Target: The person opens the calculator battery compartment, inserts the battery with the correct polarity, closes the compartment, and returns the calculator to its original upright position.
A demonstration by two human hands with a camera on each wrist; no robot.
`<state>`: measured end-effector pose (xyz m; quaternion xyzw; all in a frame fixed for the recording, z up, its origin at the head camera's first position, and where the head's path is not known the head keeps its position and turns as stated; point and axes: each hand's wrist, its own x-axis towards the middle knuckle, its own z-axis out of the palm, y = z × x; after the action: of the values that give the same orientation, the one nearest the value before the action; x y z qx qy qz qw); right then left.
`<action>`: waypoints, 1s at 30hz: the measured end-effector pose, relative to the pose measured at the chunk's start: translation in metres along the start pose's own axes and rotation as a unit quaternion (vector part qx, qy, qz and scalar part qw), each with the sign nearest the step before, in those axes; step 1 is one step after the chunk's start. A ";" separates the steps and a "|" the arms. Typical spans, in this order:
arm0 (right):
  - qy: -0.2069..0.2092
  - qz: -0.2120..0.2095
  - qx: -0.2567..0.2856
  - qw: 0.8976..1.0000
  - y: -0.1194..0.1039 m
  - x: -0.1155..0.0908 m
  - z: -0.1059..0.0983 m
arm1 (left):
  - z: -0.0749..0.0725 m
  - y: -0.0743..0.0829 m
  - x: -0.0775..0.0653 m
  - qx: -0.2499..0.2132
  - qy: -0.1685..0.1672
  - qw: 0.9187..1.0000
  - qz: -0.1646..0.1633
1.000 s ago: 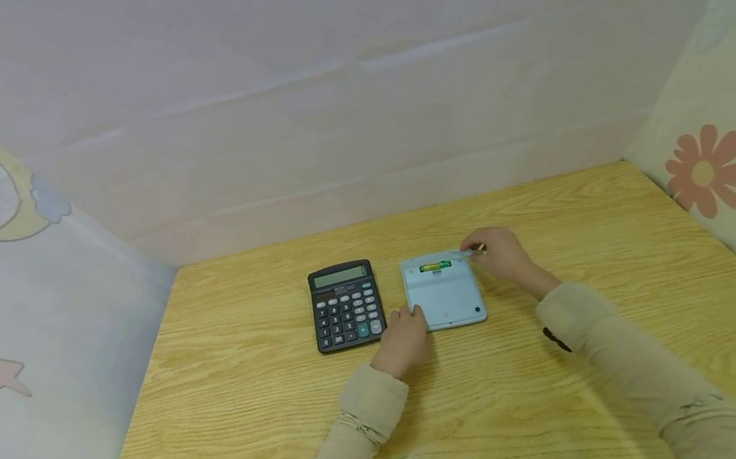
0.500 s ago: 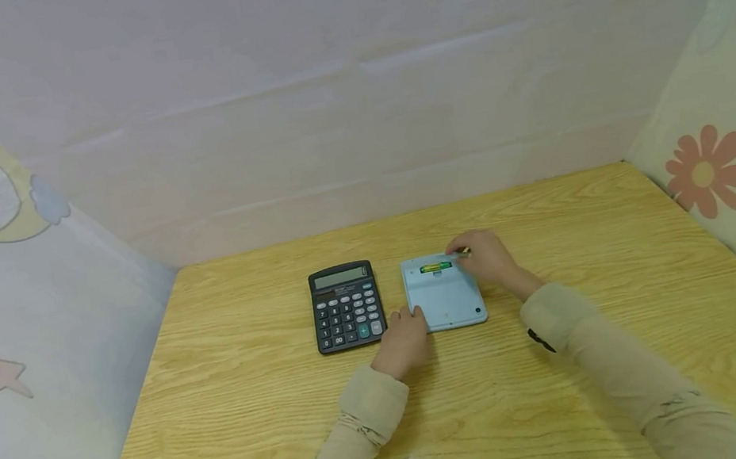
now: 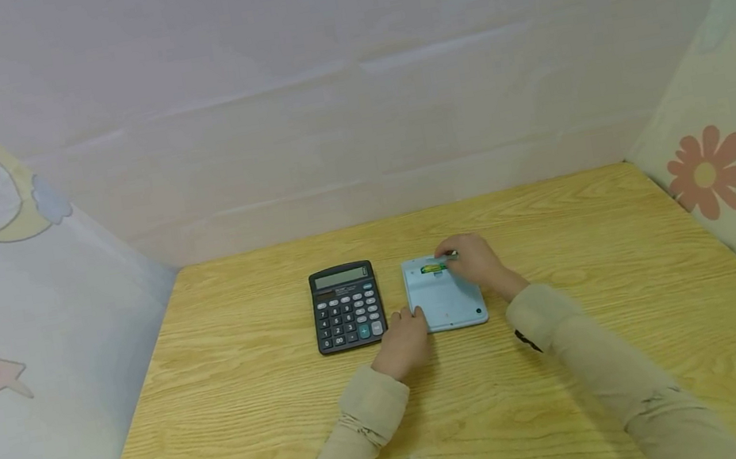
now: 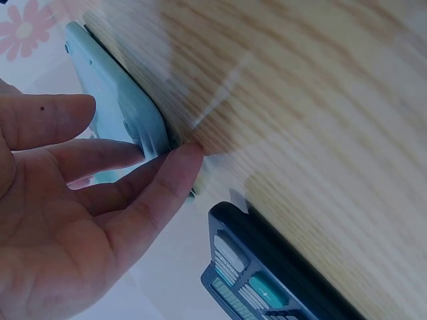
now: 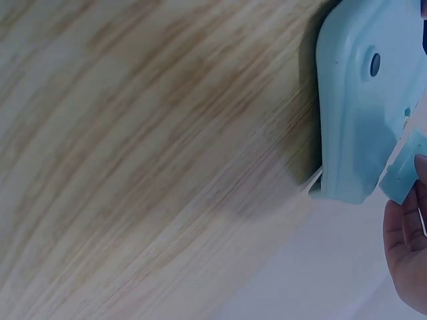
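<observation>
A light blue calculator [image 3: 448, 303] lies back side up on the table. In its battery compartment, near the far edge, a green-and-yellow battery [image 3: 430, 268] shows partly. My left hand [image 3: 403, 343] rests at the calculator's near left corner; the left wrist view has its fingertips [image 4: 183, 160] against the edge, fairly straight. Over the far right of the calculator, my right hand [image 3: 477, 259] pinches a small light blue battery cover [image 5: 402, 172]. In the right wrist view that cover is tilted and apart from the casing. The right fingers hide part of the compartment.
A black calculator [image 3: 347, 309] lies face up just left of the blue one, close to my left hand. The wooden table [image 3: 238, 410] ends at a pale wall [image 3: 352, 128] behind, with decorated walls at both sides.
My right hand has moved left with the battery cover, from beyond the calculator's far right corner to over the compartment. The left hand and both calculators have stayed put.
</observation>
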<state>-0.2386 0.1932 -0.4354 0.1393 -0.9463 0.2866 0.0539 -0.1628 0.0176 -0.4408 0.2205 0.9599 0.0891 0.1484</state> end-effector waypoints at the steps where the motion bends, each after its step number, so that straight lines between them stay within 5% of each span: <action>1: -0.001 0.000 -0.001 1.000 -0.001 0.001 0.001 | 0.000 0.000 0.000 0.000 -0.001 1.000 -0.001; 30: -0.002 -0.040 -0.050 0.998 -0.010 0.006 0.014 | 0.002 0.000 0.000 0.016 0.006 1.000 0.005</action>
<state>-0.2420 0.1762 -0.4405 0.1750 -0.9533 0.2358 0.0702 -0.1624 0.0175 -0.4426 0.2267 0.9611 0.0757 0.1385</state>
